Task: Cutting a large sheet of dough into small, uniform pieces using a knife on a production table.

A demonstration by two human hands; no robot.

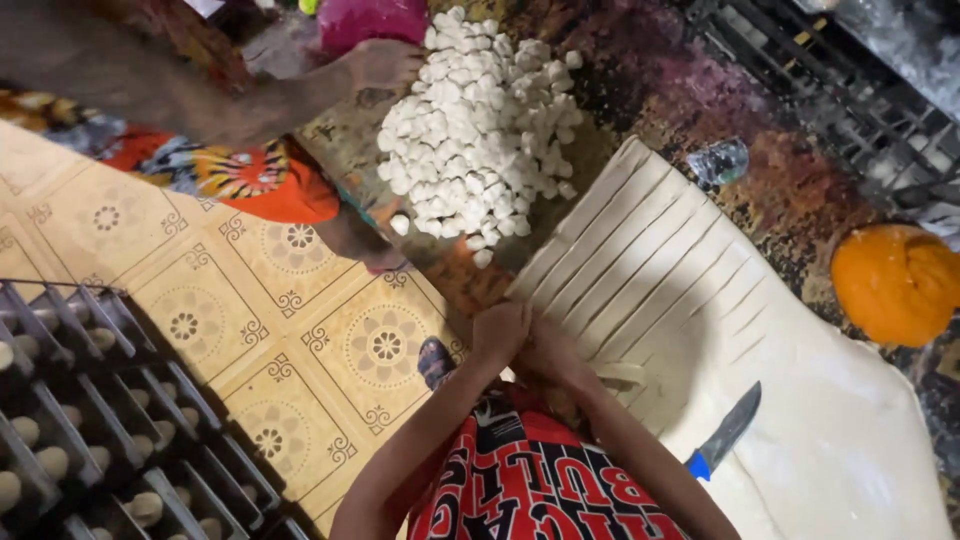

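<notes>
Dough strip: a pale strip of dough (610,375) sits between the two hands, at the near edge of the cut sheet; most of it is hidden by the fingers.
Left hand (500,332): raised in front of the chest, forearm coming up from the lower left, fingers curled in against the right hand. Its grip looks closed around the strip, though the fingers hide exactly how.
Right hand (552,355): pressed against the left hand, forearm running down to the lower right, fingers bent over the same strip. Its grip also looks closed on it.
Dough sheet (800,420): a wide, pale sheet spread on the worktop to the right of the hands; its far left part is sliced into long parallel strips (640,250).
Knife (722,435): lies flat on the sheet just right of the right forearm, blue handle near, blade pointing far and right, touched by neither hand.
Dough pieces (480,130): a heap of small white cut lumps on the worktop, far from the hands.
Other person: a second person's hand (380,65) rests at the far left edge of the heap; their patterned orange clothing (250,175) is left of it.
Orange dough ball (895,285): far right, beside the sheet.
Glass (718,160): small, clear, on the worktop (640,70) beyond the strips.
Floor (250,300): patterned tiles on the left.
Tray rack (90,420): dark, near left, holding pale dough lumps.
</notes>
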